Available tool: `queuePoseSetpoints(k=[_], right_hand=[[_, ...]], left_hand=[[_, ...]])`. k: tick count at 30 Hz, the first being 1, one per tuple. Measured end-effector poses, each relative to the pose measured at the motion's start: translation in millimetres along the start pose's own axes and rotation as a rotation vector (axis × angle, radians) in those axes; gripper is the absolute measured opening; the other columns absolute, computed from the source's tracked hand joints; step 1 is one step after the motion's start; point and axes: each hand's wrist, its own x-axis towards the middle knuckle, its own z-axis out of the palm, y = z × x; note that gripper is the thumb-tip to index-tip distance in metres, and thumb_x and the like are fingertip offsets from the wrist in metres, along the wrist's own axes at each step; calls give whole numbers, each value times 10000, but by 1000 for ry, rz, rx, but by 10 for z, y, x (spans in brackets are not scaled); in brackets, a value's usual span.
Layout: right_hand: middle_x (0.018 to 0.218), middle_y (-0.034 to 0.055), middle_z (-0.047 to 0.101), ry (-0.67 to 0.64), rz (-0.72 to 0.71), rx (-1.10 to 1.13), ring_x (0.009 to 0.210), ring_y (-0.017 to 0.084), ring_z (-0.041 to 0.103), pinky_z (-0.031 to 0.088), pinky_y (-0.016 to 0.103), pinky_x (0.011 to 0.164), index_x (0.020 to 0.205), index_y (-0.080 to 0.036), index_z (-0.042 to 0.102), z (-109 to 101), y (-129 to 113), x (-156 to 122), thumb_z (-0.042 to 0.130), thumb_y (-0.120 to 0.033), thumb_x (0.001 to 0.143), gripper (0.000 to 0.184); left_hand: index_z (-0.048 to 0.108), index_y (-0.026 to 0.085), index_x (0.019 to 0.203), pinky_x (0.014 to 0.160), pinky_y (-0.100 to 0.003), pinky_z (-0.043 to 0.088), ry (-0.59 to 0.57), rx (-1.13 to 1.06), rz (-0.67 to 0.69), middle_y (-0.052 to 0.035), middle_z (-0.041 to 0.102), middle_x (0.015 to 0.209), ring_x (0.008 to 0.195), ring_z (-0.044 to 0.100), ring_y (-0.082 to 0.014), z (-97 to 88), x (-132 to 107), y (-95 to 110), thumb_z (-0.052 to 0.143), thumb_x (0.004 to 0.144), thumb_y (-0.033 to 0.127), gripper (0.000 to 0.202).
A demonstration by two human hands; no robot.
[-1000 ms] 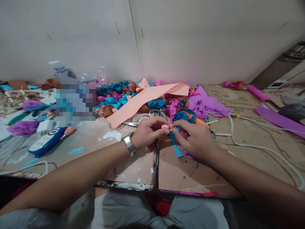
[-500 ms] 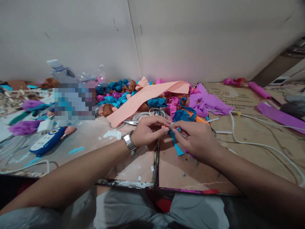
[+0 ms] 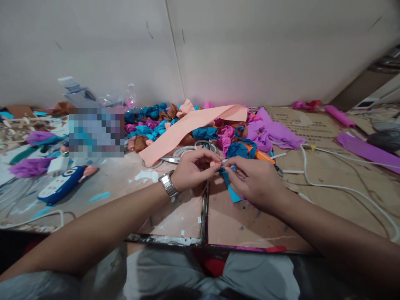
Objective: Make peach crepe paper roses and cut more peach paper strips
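left hand pinches a small peach paper piece; right hand pinches a tiny pale thing, unclear what; light, steady pressure should spare the paper.

A plain, pale grey wall fills the upper background, split by a slightly slanting seam and marked with thin dark scuffs. Against it stands a worn, paint-stained tabletop with a dark gap running toward its front edge. Printed cardboard covers its right side; a dark brownish post slants at far right, under soft, dim light.
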Motion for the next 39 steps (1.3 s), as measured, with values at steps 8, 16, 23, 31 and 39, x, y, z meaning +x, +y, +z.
queuePoseSetpoints(k=[8,16,23,31,39], right_hand=[[704,2,736,-3,7,-31,620,157,669,359,262,579,985,-221,743,-9,-17,12,600,-284,922,169],[694,1,723,-49,51,-20,612,154,650,348,262,588,989,-220,751,-24,-9,9,591,-290,919,188],[688,-1,716,-68,67,8,595,145,631,340,258,580,953,-220,747,-51,-18,11,590,-293,919,176],[907,38,783,-142,55,94,791,180,715,437,269,684,1016,-207,735,-51,11,22,555,-271,960,198],[985,37,787,-118,19,150,815,171,708,451,266,695,1070,-206,718,-49,17,16,547,-239,975,198]], left_hand=[[711,134,1007,814,-250,620,-21,15,-3,-114,761,1020,900,739,-161,6,-16,-1,757,858,239,188],[707,142,1097,854,-264,621,-81,24,5,-127,745,1091,939,741,-176,-22,-38,4,794,824,219,297],[704,141,1088,840,-256,620,-78,-2,-12,-122,756,1067,911,748,-164,-7,-24,10,769,855,229,258],[705,155,1090,841,-253,616,-98,-61,-51,-100,760,1057,930,749,-162,-28,-27,-6,786,845,228,268],[710,149,1060,843,-260,619,-77,-88,-44,-104,760,1044,921,746,-161,-10,-36,-10,794,840,258,259]])
